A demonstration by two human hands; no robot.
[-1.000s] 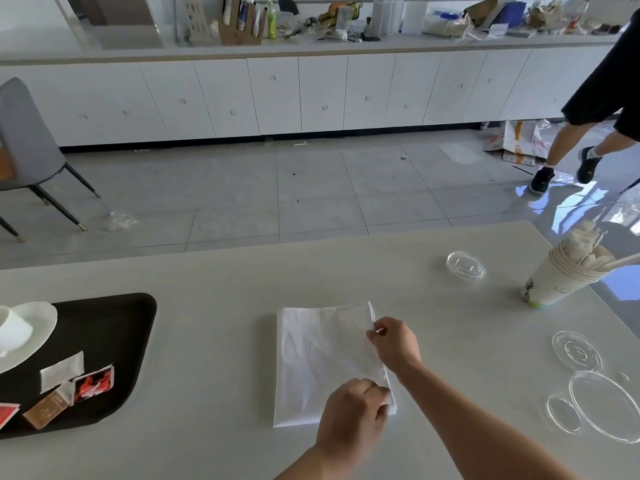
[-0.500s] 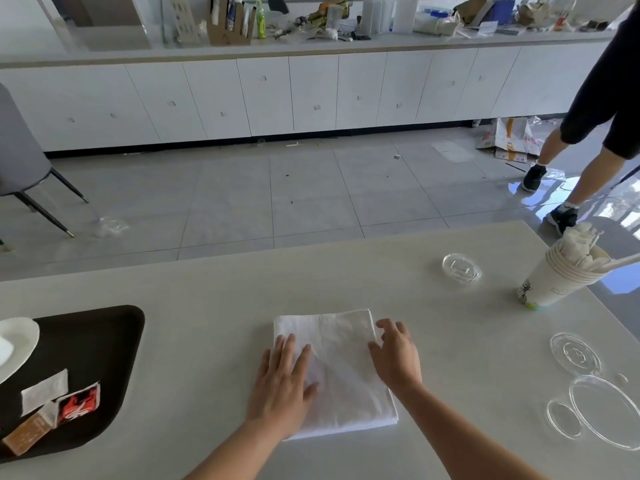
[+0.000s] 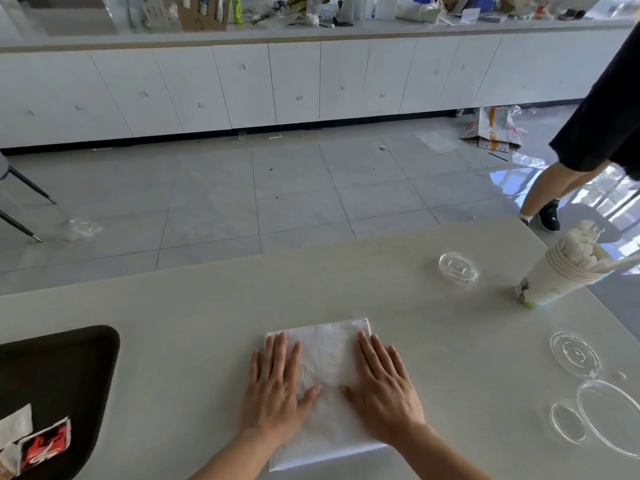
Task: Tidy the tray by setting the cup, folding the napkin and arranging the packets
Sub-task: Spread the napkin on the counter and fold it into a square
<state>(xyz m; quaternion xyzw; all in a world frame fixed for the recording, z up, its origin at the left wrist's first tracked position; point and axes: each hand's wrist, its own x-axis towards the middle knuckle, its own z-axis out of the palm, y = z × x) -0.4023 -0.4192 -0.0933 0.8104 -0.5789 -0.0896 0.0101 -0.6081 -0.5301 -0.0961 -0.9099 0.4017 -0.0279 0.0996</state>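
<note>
A white folded napkin (image 3: 327, 358) lies flat on the pale table in front of me. My left hand (image 3: 275, 386) presses on its left half, palm down with fingers spread. My right hand (image 3: 381, 386) lies flat on its right half in the same way. Neither hand holds anything. The black tray (image 3: 69, 368) sits at the left edge of the view. On it lie a red packet (image 3: 45, 445) and a white packet (image 3: 15, 426). The cup is out of view.
A stack of paper cups (image 3: 561, 275) stuffed with white items stands at the right. Clear plastic lids (image 3: 457, 268) (image 3: 575, 355) (image 3: 609, 417) lie around it. A person's legs (image 3: 554, 188) stand past the table's far right corner. Chair legs (image 3: 24, 202) show at left.
The napkin went from a long rectangle to a shorter folded shape. My left hand let go of its near edge and laid flat; my right hand has now flattened on it too. The view shifted right.
</note>
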